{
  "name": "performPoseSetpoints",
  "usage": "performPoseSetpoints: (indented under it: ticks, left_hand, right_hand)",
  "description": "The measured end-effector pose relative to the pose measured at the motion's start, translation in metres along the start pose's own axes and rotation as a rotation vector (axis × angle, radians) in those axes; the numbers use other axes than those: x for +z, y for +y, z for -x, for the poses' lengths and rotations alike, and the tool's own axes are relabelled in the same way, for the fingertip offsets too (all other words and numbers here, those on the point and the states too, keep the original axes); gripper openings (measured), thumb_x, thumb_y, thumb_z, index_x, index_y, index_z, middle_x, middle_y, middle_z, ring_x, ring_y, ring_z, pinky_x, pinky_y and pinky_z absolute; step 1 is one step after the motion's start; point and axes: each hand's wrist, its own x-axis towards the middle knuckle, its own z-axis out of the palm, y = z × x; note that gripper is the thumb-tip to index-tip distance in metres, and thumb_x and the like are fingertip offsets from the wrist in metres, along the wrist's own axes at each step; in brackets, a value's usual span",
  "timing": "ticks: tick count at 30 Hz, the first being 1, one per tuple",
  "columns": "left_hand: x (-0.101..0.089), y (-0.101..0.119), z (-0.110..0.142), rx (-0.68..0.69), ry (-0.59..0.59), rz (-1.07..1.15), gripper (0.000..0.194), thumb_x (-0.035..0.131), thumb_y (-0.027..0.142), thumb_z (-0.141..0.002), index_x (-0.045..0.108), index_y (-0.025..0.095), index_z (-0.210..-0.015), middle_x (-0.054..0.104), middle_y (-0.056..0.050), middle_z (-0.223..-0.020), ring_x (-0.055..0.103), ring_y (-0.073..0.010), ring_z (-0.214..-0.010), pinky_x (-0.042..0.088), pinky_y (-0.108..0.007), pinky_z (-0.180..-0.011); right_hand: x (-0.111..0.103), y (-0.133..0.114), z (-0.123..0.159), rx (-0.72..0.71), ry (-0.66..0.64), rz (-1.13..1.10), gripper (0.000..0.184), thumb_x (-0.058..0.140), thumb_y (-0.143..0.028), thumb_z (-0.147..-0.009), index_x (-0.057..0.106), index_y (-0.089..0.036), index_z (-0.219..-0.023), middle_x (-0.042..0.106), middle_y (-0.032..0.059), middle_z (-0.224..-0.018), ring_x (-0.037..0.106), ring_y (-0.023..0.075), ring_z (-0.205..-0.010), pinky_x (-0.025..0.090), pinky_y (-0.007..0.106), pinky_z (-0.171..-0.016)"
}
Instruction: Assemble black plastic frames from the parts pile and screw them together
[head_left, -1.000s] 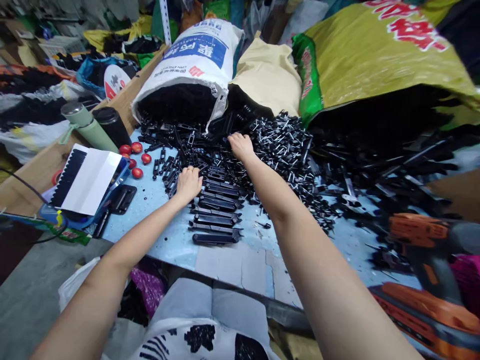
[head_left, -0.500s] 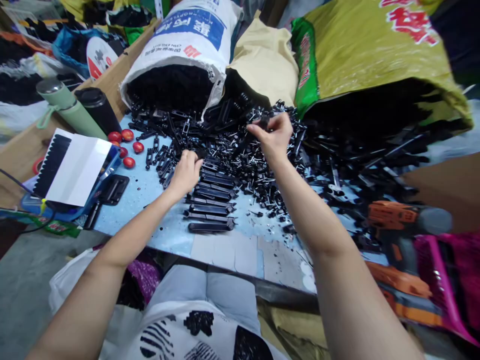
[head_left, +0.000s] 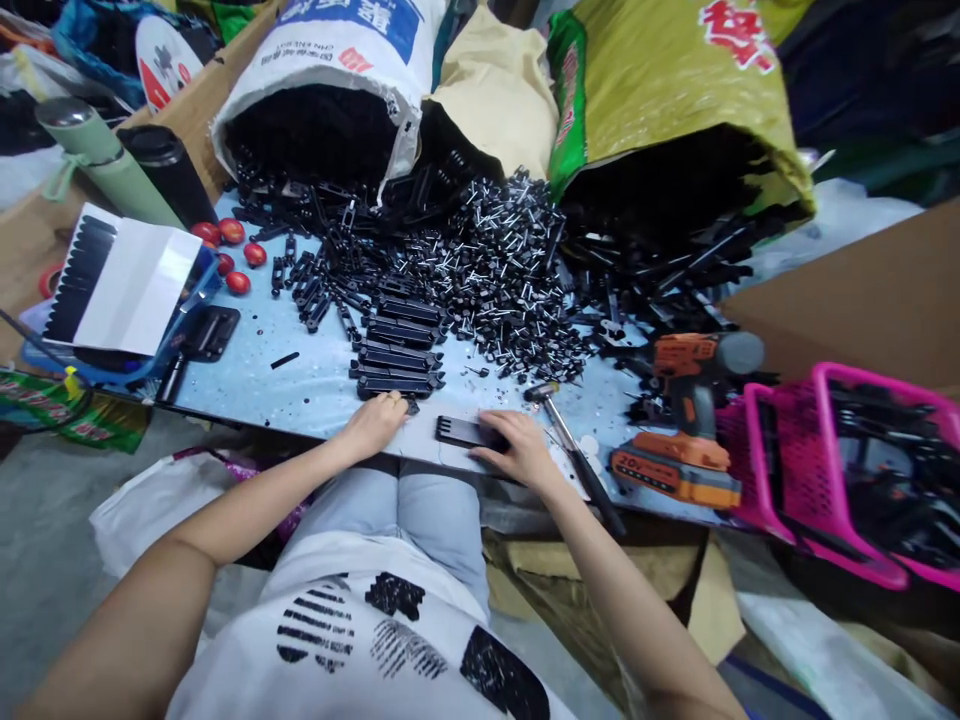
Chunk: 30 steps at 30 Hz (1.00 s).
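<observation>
At the near edge of the table, my right hand [head_left: 516,446] is closed on a flat black plastic piece [head_left: 463,432] with a slotted left end. The piece lies on a grey board [head_left: 420,440], and my fingers cover its right end. To the left, my left hand [head_left: 377,424] is closed with its fingertips on a small black part [head_left: 411,406], mostly hidden. Just beyond that hand, several long black plastic bars [head_left: 401,357] lie in a stacked row. A hammer [head_left: 574,450] rests to the right of my right hand.
Small black parts with metal pins [head_left: 517,270] are heaped behind the bars. A white sack [head_left: 322,75], a beige bag [head_left: 499,90] and a yellow sack [head_left: 675,90] stand behind. An orange cordless drill [head_left: 686,420] and pink basket [head_left: 817,450] are right; red fruits [head_left: 232,231] and bottles are left.
Both hands have come back from the heaps to the near edge. My right hand now has the flat slotted piece on the board. The camera view has shifted, showing the hammer.
</observation>
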Motion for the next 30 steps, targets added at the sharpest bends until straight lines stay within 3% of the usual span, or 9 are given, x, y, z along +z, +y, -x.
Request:
performPoseSetpoints:
  ticks: [2,4,7,9,11,16,20,26,30]
  left_hand:
    - [-0.002,0.005,0.004,-0.053,0.082,0.145,0.01,0.046,0.022,-0.091,0.053,0.015,-0.086,0.057,-0.008,-0.088,0.057,-0.0195,-0.085,0.048,-0.032,-0.078]
    - [-0.005,0.014,0.01,-0.125,0.187,0.376,0.013,0.047,0.024,-0.09,0.052,0.015,-0.097,0.058,-0.006,-0.089,0.058,-0.0162,-0.08,0.049,-0.029,-0.074]
    - [-0.009,0.03,0.016,-0.188,0.288,0.674,0.034,0.048,0.027,-0.09,0.047,0.016,-0.122,0.06,-0.005,-0.095,0.06,-0.0123,-0.074,0.05,-0.024,-0.067]
    - [-0.012,0.039,0.017,-0.185,0.334,0.733,0.039,0.048,0.027,-0.09,0.048,0.016,-0.127,0.062,-0.007,-0.099,0.061,-0.0138,-0.08,0.05,-0.025,-0.071]
    - [-0.014,0.046,0.017,-0.163,0.376,0.698,0.036,0.048,0.027,-0.09,0.055,0.015,-0.123,0.063,-0.008,-0.101,0.06,-0.0168,-0.09,0.05,-0.029,-0.08]
    - [-0.019,0.053,0.02,-0.125,0.399,0.511,0.034,0.046,0.029,-0.092,0.06,0.016,-0.119,0.062,-0.008,-0.092,0.06,-0.0178,-0.088,0.049,-0.03,-0.081]
    - [-0.019,0.065,0.019,-0.13,0.49,0.464,0.036,0.04,0.033,-0.094,0.059,0.017,-0.12,0.061,-0.007,-0.088,0.059,-0.0153,-0.08,0.05,-0.028,-0.076]
    - [-0.02,0.082,0.007,-0.192,0.72,0.497,0.039,0.032,0.034,-0.097,0.057,0.017,-0.122,0.061,-0.01,-0.096,0.059,-0.0159,-0.088,0.049,-0.029,-0.081]
    - [-0.017,0.078,0.004,-0.139,0.731,0.557,0.039,0.033,0.035,-0.096,0.058,0.015,-0.119,0.063,-0.011,-0.099,0.059,-0.0168,-0.091,0.048,-0.031,-0.084]
  right_hand:
    - [0.011,-0.018,-0.011,-0.036,-0.051,0.054,0.046,0.058,-0.051,-0.08,0.058,-0.028,-0.12,0.061,0.0098,-0.114,0.053,0.0289,-0.111,0.034,0.054,-0.102]
    - [0.023,-0.039,-0.023,0.014,-0.019,-0.079,0.046,0.05,-0.05,-0.086,0.053,-0.028,-0.127,0.061,0.0097,-0.113,0.056,0.0266,-0.106,0.041,0.049,-0.097]
    - [0.039,-0.064,-0.033,0.218,0.018,-0.528,0.056,0.039,-0.053,-0.09,0.038,-0.027,-0.139,0.065,0.0068,-0.089,0.063,0.0195,-0.072,0.053,0.037,-0.066]
    - [0.046,-0.074,-0.033,0.316,-0.015,-0.801,0.063,0.036,-0.057,-0.089,0.031,-0.024,-0.143,0.061,0.0014,-0.068,0.057,0.0148,-0.051,0.05,0.031,-0.05]
    - [0.046,-0.077,-0.033,0.324,-0.037,-0.927,0.067,0.041,-0.058,-0.087,0.033,-0.022,-0.143,0.056,-0.0018,-0.059,0.052,0.012,-0.046,0.046,0.026,-0.045]
    - [0.029,-0.067,-0.033,0.114,-0.071,-0.772,0.054,0.053,-0.049,-0.084,0.049,-0.027,-0.133,0.057,0.0002,-0.078,0.05,0.008,-0.051,0.047,0.024,-0.049]
    - [0.019,-0.068,-0.034,0.003,-0.017,-0.6,0.051,0.053,-0.045,-0.085,0.048,-0.031,-0.134,0.055,0.002,-0.088,0.051,0.0077,-0.055,0.049,0.025,-0.052]
    - [0.035,-0.092,-0.033,0.023,0.18,-0.606,0.054,0.046,-0.048,-0.088,0.039,-0.035,-0.139,0.055,0.0042,-0.093,0.051,0.0102,-0.053,0.052,0.031,-0.054]
    - [0.05,-0.103,-0.032,0.06,0.23,-0.596,0.055,0.042,-0.049,-0.089,0.034,-0.035,-0.142,0.056,0.0064,-0.103,0.052,0.0115,-0.054,0.053,0.033,-0.056]
